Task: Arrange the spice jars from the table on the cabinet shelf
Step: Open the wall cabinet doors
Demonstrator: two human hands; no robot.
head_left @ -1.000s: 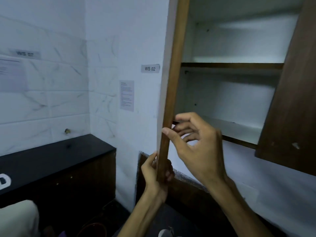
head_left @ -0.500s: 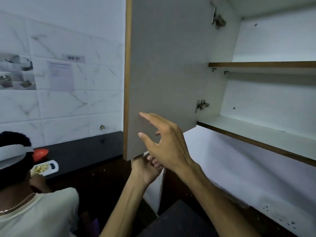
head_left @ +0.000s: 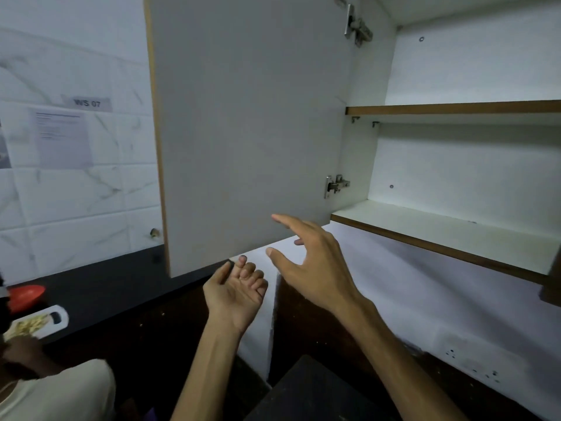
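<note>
The wall cabinet's left door point(head_left: 252, 132) stands swung wide, its pale inner face toward me. Behind it the lower shelf point(head_left: 449, 235) and the upper shelf point(head_left: 455, 107) are bare. My left hand point(head_left: 235, 294) hangs palm-up just below the door's bottom edge, fingers loosely curled and holding nothing. My right hand point(head_left: 312, 265) hovers beside it with fingers spread, in front of the door's lower corner and to the left of the lower shelf's front edge, touching nothing. No spice jars are in view.
A black counter point(head_left: 100, 287) runs along the tiled wall at left, carrying a red object point(head_left: 27, 294) and a white board with chopped food point(head_left: 36, 325). Another person's shoulder point(head_left: 54, 390) is at bottom left. The right door's edge point(head_left: 551, 287) shows at far right.
The left cabinet door has swung from nearly edge-on to wide open. Both hands, which held its lower edge, have let go and dropped away slightly. The view shifted right.
</note>
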